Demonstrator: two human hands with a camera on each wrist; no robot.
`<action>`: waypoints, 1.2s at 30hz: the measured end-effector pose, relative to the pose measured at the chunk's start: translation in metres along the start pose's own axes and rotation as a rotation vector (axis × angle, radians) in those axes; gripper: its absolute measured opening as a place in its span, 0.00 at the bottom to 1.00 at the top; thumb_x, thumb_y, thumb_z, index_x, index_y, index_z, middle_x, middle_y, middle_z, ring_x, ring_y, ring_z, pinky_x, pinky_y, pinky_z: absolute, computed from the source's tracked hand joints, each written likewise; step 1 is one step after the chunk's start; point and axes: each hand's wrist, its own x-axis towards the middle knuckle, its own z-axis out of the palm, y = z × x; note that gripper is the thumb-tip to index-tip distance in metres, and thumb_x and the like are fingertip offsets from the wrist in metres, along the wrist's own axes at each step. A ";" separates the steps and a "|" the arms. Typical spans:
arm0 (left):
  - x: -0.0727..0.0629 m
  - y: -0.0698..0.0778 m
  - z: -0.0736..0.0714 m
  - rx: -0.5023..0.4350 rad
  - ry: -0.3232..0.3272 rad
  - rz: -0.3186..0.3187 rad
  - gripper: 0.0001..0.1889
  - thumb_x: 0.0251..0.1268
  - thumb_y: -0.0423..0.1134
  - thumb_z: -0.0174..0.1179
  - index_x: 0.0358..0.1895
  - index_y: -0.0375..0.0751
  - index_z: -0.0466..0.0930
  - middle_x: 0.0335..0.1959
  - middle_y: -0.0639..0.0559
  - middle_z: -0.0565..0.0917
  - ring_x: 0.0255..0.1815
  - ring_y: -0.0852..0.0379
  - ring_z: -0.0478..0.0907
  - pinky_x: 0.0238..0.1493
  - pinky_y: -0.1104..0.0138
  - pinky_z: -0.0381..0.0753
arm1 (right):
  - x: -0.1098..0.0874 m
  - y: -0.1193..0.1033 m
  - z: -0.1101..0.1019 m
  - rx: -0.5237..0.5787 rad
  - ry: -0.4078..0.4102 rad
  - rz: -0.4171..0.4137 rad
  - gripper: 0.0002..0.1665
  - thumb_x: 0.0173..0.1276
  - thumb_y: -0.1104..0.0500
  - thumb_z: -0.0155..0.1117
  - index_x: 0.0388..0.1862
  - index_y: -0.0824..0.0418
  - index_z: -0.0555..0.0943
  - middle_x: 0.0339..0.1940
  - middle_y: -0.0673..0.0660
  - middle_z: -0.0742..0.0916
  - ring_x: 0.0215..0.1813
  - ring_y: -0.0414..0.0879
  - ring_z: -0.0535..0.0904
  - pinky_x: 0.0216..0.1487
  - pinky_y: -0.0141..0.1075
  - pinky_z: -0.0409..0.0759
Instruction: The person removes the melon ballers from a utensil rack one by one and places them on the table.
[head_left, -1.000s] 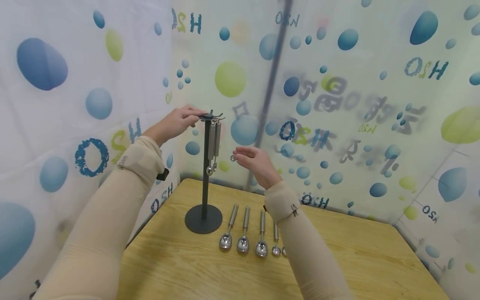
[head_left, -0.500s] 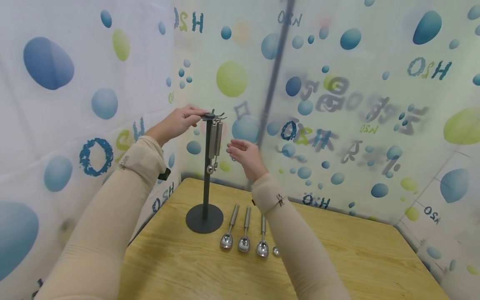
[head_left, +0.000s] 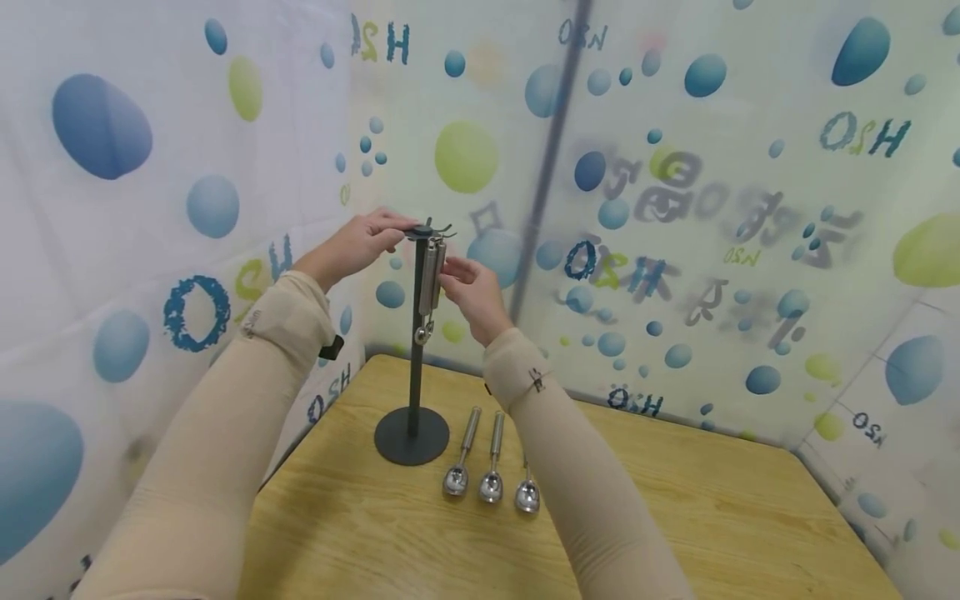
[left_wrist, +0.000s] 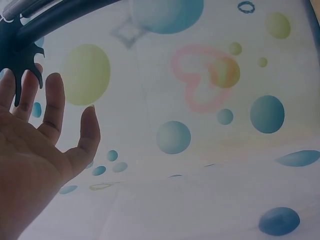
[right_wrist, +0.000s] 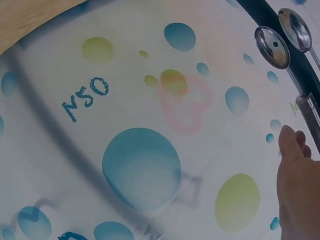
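A dark stand (head_left: 415, 379) with a ring of hooks at its top stands on the table. My left hand (head_left: 360, 246) rests its straight fingers against the stand's top; in the left wrist view, fingers of that hand (left_wrist: 40, 132) reach up behind the dark hooks (left_wrist: 22, 65). Two steel melon ballers (head_left: 428, 283) hang from hooks, small bowls down; in the right wrist view one baller's bowl (right_wrist: 272, 47) shows a small hole. My right hand (head_left: 480, 296) is beside the hanging handles, fingers loosely bent, fingertips right at the nearer handle.
On the wooden table (head_left: 360, 533), three larger steel scoops (head_left: 454, 481) lie in a row right of the stand's round base, handles pointing away. My right forearm covers part of the table. Patterned curtains (head_left: 675, 250) enclose the table's back and left.
My right hand has moved left and up to the hanging melon ballers. Its sleeve now hides the smaller utensils seen earlier on the table. The left hand has stayed on the stand's top.
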 end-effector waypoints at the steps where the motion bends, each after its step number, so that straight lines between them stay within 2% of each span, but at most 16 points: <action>1: 0.000 0.000 0.000 -0.003 0.001 0.003 0.24 0.83 0.49 0.44 0.74 0.47 0.71 0.68 0.46 0.70 0.60 0.43 0.70 0.62 0.46 0.65 | 0.000 0.000 0.001 0.008 -0.003 -0.001 0.24 0.74 0.66 0.64 0.67 0.64 0.77 0.59 0.59 0.85 0.60 0.48 0.81 0.61 0.40 0.78; 5: 0.001 -0.002 0.000 -0.006 0.008 0.012 0.24 0.82 0.48 0.44 0.74 0.47 0.72 0.67 0.47 0.70 0.59 0.43 0.70 0.62 0.46 0.66 | 0.000 0.003 0.005 0.020 -0.019 -0.015 0.24 0.74 0.67 0.63 0.68 0.62 0.77 0.57 0.58 0.86 0.58 0.49 0.83 0.58 0.40 0.80; 14: 0.000 -0.007 0.002 0.012 0.017 0.017 0.24 0.83 0.49 0.43 0.74 0.48 0.72 0.66 0.47 0.71 0.55 0.46 0.69 0.55 0.52 0.67 | -0.006 0.012 0.010 -0.098 -0.018 -0.127 0.26 0.75 0.65 0.62 0.71 0.58 0.75 0.54 0.58 0.87 0.55 0.48 0.85 0.54 0.40 0.83; 19: 0.001 -0.005 0.002 0.009 0.029 0.047 0.24 0.82 0.49 0.43 0.73 0.48 0.72 0.65 0.47 0.71 0.54 0.46 0.69 0.54 0.53 0.67 | -0.006 0.013 0.009 -0.120 -0.009 -0.167 0.27 0.76 0.65 0.61 0.73 0.55 0.74 0.54 0.57 0.87 0.55 0.48 0.85 0.54 0.42 0.83; 24: -0.001 -0.002 0.004 0.021 0.032 0.053 0.24 0.82 0.47 0.43 0.73 0.47 0.73 0.64 0.46 0.71 0.52 0.46 0.70 0.54 0.53 0.68 | -0.008 0.015 0.008 -0.117 -0.010 -0.183 0.27 0.77 0.65 0.59 0.73 0.54 0.74 0.54 0.57 0.87 0.55 0.47 0.85 0.54 0.42 0.82; 30: -0.001 -0.001 0.007 0.008 0.034 0.053 0.23 0.82 0.44 0.44 0.72 0.44 0.73 0.67 0.44 0.70 0.58 0.44 0.71 0.59 0.49 0.69 | -0.010 0.018 0.011 -0.103 0.013 -0.183 0.28 0.77 0.66 0.58 0.73 0.53 0.73 0.54 0.56 0.87 0.55 0.47 0.85 0.54 0.41 0.82; 36: -0.003 0.001 0.005 -0.001 0.039 0.054 0.23 0.83 0.44 0.43 0.73 0.43 0.72 0.68 0.43 0.70 0.59 0.41 0.70 0.60 0.47 0.67 | -0.010 0.013 0.011 -0.093 0.047 -0.166 0.29 0.75 0.67 0.62 0.73 0.57 0.73 0.52 0.59 0.87 0.53 0.49 0.85 0.51 0.39 0.84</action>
